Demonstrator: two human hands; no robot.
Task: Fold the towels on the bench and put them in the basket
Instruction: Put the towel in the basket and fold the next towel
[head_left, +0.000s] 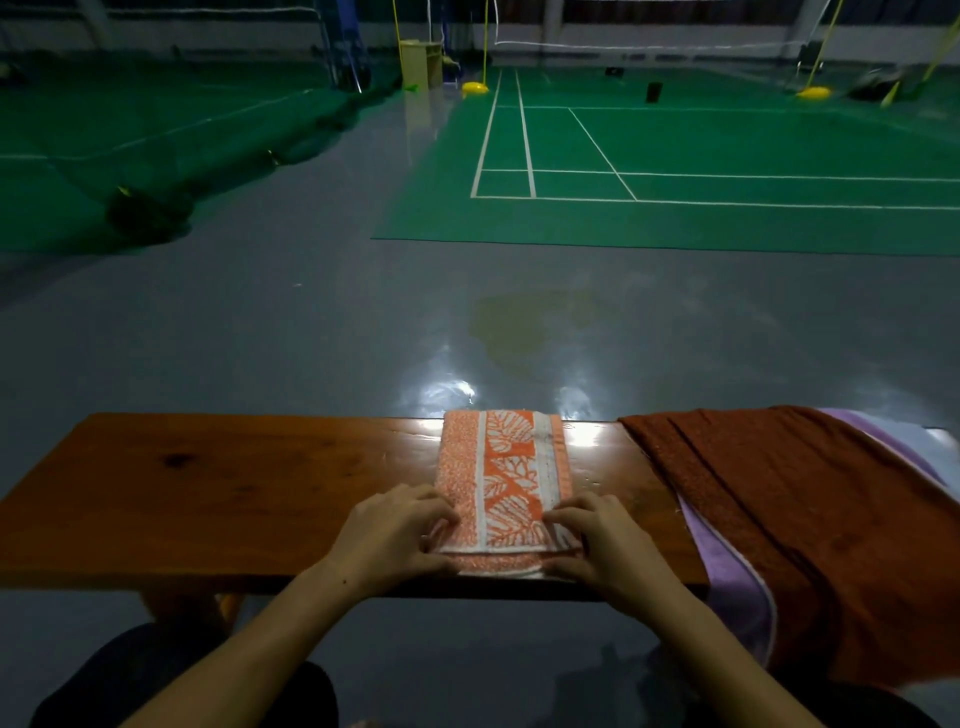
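Fingers of my left hand and right hand pinch the orange towel's near corners at the bench edge, bare wood leftward.

We see a dim hall where overhead light leaves white glare patches on the glossy grey floor and a bright sheen along the far edge of the bench. The far court is soft and slightly blurred, and the corners fall dark. Straight lines bow near the edges from the wide lens, while the foreground stays fairly sharp.
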